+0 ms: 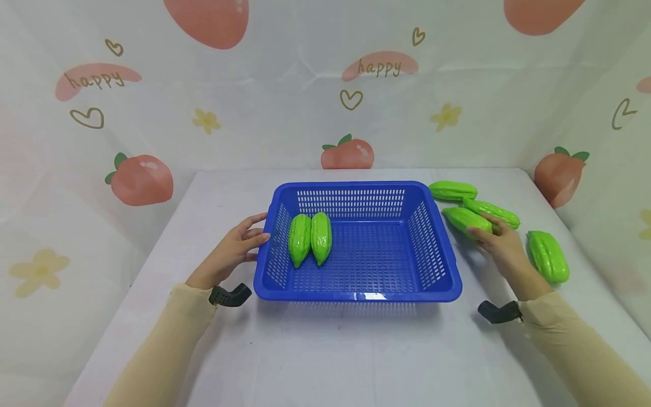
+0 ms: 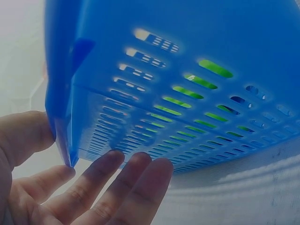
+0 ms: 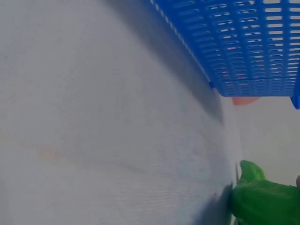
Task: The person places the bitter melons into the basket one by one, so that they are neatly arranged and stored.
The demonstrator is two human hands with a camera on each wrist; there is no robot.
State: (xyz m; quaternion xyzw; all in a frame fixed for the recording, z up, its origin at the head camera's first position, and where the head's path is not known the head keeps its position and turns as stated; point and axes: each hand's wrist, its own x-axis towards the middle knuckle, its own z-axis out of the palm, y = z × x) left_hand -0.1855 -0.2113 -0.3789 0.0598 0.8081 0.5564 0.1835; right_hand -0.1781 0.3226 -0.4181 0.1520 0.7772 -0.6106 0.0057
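The ridged green fruits (image 1: 321, 238) number six: two inside one blue basket (image 1: 356, 296) and four outside it, on one white table (image 1: 356, 356). One person is partly in view, with two hands (image 1: 231, 250), two beige sleeves (image 1: 165, 342) and two black wrist fittings (image 1: 231, 296). On the patterned cloth (image 1: 285, 130) are five printed peaches (image 1: 141, 181), two of them cropped along the top, plus two "happy" labels (image 1: 380, 66), five heart outlines (image 1: 351, 100) and four yellow flowers (image 1: 446, 116), one cropped at the right edge. One more pink shape (image 1: 645, 85) there is too cropped to identify.
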